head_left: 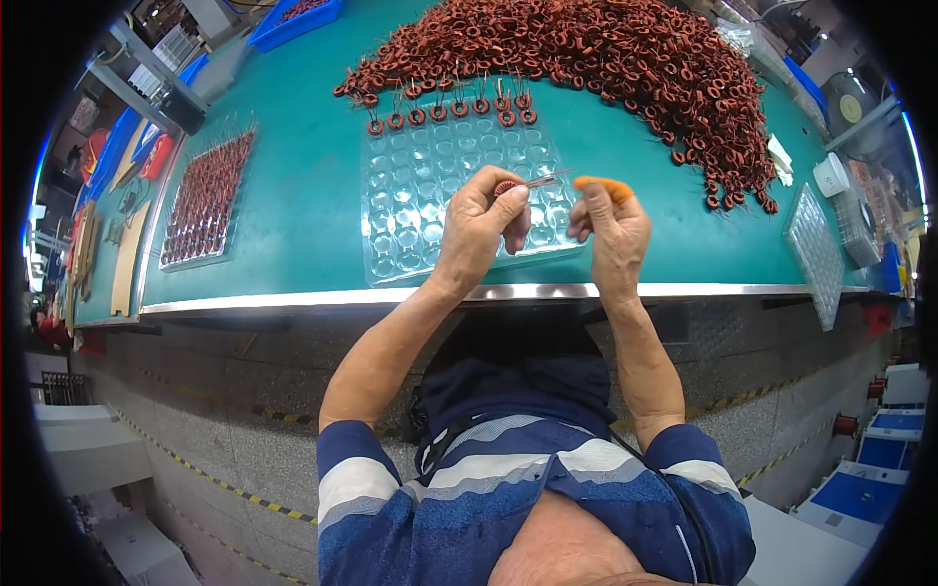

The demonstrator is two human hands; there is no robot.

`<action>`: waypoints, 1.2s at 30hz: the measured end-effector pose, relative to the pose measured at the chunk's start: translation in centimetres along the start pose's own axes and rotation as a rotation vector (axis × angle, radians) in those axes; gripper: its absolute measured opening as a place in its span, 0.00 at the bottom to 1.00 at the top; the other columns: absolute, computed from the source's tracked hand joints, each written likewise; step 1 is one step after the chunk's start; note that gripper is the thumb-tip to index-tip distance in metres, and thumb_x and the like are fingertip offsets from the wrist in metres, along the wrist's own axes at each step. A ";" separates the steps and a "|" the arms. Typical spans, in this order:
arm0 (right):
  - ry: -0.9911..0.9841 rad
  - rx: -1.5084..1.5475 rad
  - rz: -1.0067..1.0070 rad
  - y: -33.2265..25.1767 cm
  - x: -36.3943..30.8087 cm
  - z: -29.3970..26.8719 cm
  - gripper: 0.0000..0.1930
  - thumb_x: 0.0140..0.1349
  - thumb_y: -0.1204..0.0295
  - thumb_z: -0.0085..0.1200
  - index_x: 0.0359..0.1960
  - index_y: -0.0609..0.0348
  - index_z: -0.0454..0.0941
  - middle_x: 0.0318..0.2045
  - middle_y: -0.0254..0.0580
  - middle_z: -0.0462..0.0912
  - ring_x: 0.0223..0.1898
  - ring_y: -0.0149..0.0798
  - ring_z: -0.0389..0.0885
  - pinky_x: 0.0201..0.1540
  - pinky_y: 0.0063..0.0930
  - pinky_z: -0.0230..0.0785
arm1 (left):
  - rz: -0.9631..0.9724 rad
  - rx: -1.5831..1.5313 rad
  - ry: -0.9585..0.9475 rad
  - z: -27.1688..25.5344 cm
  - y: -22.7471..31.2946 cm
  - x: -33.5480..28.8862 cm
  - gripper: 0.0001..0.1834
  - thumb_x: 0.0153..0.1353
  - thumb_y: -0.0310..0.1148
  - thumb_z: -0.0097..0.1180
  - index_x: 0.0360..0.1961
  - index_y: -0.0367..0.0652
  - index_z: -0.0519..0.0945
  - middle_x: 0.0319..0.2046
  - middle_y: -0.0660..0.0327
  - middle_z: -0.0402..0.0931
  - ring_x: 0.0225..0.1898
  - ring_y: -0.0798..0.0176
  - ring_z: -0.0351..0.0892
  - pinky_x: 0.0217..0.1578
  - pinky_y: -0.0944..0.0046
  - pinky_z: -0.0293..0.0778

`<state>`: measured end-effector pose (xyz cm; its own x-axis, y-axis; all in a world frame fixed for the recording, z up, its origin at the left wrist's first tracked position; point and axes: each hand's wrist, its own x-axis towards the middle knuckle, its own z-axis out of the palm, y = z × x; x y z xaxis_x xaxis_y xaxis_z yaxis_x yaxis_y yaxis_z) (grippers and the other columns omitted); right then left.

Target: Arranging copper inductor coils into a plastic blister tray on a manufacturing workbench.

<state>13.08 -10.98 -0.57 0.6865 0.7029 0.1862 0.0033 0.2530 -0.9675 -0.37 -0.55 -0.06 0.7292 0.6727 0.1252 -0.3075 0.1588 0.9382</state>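
Note:
My left hand (477, 223) is closed, pinching a copper-red toroidal coil (504, 188) between thumb and fingertips. The coil's thin wire leads (547, 180) point right, toward my right hand (618, 234). An orange finger cot (604, 187) covers a finger of that hand; the thumb presses against it, just short of the wire ends. Whether anything is between those fingertips is hidden. Beneath both hands lies a clear plastic tray (396, 195) with round pockets. Several coils (438, 112) sit along its far row, leads pointing away from me.
A large heap of coils (586, 49) covers the back and right of the green table (293, 215). At left stands a filled coil tray (208, 200). Clear trays (816, 244) overhang the right edge near a white cup (831, 176). A blue bin (293, 24) sits far left.

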 end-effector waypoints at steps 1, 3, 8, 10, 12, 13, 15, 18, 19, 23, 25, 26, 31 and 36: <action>-0.077 0.026 0.062 0.1 -0.1 -0.1 0.17 0.65 0.59 0.56 0.40 0.65 0.78 0.22 0.35 0.79 0.20 0.24 0.75 0.22 0.13 0.64 | 0.021 0.100 0.000 -0.1 0.0 0.1 0.09 0.68 0.33 0.51 0.40 0.36 0.73 0.19 0.61 0.73 0.17 0.71 0.70 0.19 0.71 0.66; -0.162 0.043 0.137 0.2 -0.2 0.6 0.18 0.66 0.58 0.56 0.35 0.65 0.79 0.20 0.34 0.78 0.19 0.24 0.75 0.22 0.14 0.63 | 0.083 0.342 -0.023 0.0 0.0 0.3 0.10 0.67 0.33 0.53 0.41 0.36 0.74 0.19 0.62 0.74 0.18 0.72 0.71 0.20 0.71 0.67; -0.265 0.177 0.238 0.2 0.6 0.7 0.13 0.65 0.63 0.57 0.32 0.63 0.79 0.19 0.34 0.78 0.18 0.25 0.74 0.21 0.16 0.65 | 0.301 0.758 -0.127 -0.7 0.6 1.0 0.12 0.65 0.33 0.56 0.44 0.36 0.73 0.24 0.59 0.76 0.23 0.67 0.75 0.27 0.66 0.72; -0.284 0.196 0.284 -0.1 1.0 0.3 0.13 0.64 0.64 0.57 0.31 0.63 0.79 0.19 0.34 0.77 0.18 0.25 0.74 0.21 0.16 0.65 | 0.293 0.804 -0.212 -1.0 1.7 1.0 0.13 0.63 0.33 0.56 0.45 0.37 0.73 0.26 0.54 0.77 0.27 0.57 0.78 0.29 0.61 0.73; -0.307 0.219 0.334 -0.5 1.2 0.2 0.12 0.64 0.65 0.57 0.31 0.63 0.79 0.19 0.34 0.77 0.18 0.25 0.73 0.22 0.16 0.66 | 0.280 0.853 -0.295 -1.5 2.9 0.8 0.13 0.62 0.33 0.57 0.45 0.39 0.73 0.29 0.49 0.79 0.30 0.47 0.80 0.31 0.55 0.74; -0.354 0.252 0.392 -0.6 1.4 0.2 0.12 0.64 0.65 0.57 0.31 0.63 0.79 0.19 0.34 0.77 0.18 0.25 0.73 0.22 0.16 0.66 | 0.322 0.906 -0.377 -1.9 3.2 0.9 0.13 0.62 0.32 0.57 0.46 0.40 0.73 0.29 0.53 0.76 0.30 0.54 0.78 0.32 0.58 0.74; -0.396 0.284 0.449 -0.7 1.6 0.1 0.12 0.63 0.65 0.57 0.31 0.63 0.79 0.18 0.33 0.77 0.18 0.25 0.73 0.22 0.16 0.66 | 0.384 1.011 -0.504 -2.2 4.1 1.0 0.14 0.61 0.30 0.58 0.47 0.42 0.73 0.29 0.58 0.74 0.32 0.57 0.78 0.33 0.60 0.74; -0.431 0.196 0.453 -1.0 1.7 0.2 0.11 0.62 0.67 0.57 0.31 0.64 0.79 0.18 0.33 0.77 0.18 0.24 0.72 0.22 0.17 0.66 | 0.519 1.205 -0.533 -2.4 3.8 0.9 0.12 0.59 0.30 0.59 0.41 0.40 0.71 0.29 0.57 0.74 0.32 0.53 0.78 0.32 0.57 0.74; -0.396 0.042 0.366 -1.2 1.5 0.3 0.11 0.61 0.68 0.57 0.31 0.65 0.79 0.18 0.33 0.77 0.18 0.23 0.73 0.22 0.17 0.66 | 0.517 1.204 -0.533 -2.3 3.6 0.8 0.12 0.59 0.30 0.59 0.41 0.40 0.71 0.29 0.57 0.74 0.32 0.53 0.78 0.32 0.57 0.74; -0.299 -0.188 0.199 -1.0 0.8 1.4 0.11 0.61 0.68 0.57 0.31 0.67 0.79 0.19 0.34 0.78 0.18 0.23 0.74 0.21 0.18 0.65 | 0.621 1.332 -0.471 -2.3 2.6 0.3 0.11 0.57 0.30 0.60 0.33 0.39 0.68 0.27 0.56 0.70 0.30 0.52 0.75 0.31 0.56 0.73; -0.292 -0.159 0.195 -0.6 0.7 1.4 0.12 0.62 0.68 0.57 0.31 0.67 0.79 0.19 0.34 0.79 0.18 0.23 0.74 0.21 0.18 0.66 | 0.713 1.472 -0.489 -2.8 2.3 0.4 0.10 0.56 0.28 0.58 0.34 0.40 0.69 0.29 0.56 0.69 0.32 0.54 0.74 0.34 0.57 0.73; -0.313 -0.147 0.232 -0.5 0.8 1.2 0.12 0.62 0.67 0.57 0.31 0.67 0.79 0.20 0.34 0.79 0.18 0.24 0.75 0.21 0.17 0.66 | 0.760 1.528 -0.512 -3.0 2.6 0.5 0.09 0.53 0.27 0.55 0.35 0.41 0.70 0.30 0.57 0.69 0.33 0.56 0.74 0.36 0.59 0.73; -0.332 -0.128 0.333 0.7 1.0 0.8 0.12 0.63 0.67 0.56 0.32 0.65 0.79 0.20 0.34 0.78 0.18 0.23 0.74 0.20 0.16 0.64 | 0.866 1.684 -0.560 -2.9 2.6 0.8 0.09 0.52 0.27 0.54 0.35 0.42 0.71 0.30 0.59 0.69 0.34 0.59 0.74 0.36 0.61 0.72; -0.250 -0.024 0.349 1.2 1.0 1.9 0.10 0.60 0.68 0.58 0.31 0.66 0.79 0.19 0.34 0.78 0.17 0.24 0.73 0.21 0.17 0.65 | 0.838 1.724 -0.502 -3.6 1.3 1.0 0.09 0.53 0.28 0.56 0.35 0.42 0.71 0.28 0.60 0.68 0.32 0.58 0.74 0.35 0.61 0.72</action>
<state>12.35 -8.71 -1.24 0.4521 0.8839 -0.1200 -0.1793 -0.0417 -0.9829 -2.24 2.88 0.16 0.9136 -0.0834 0.3979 -0.0168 -0.9856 -0.1680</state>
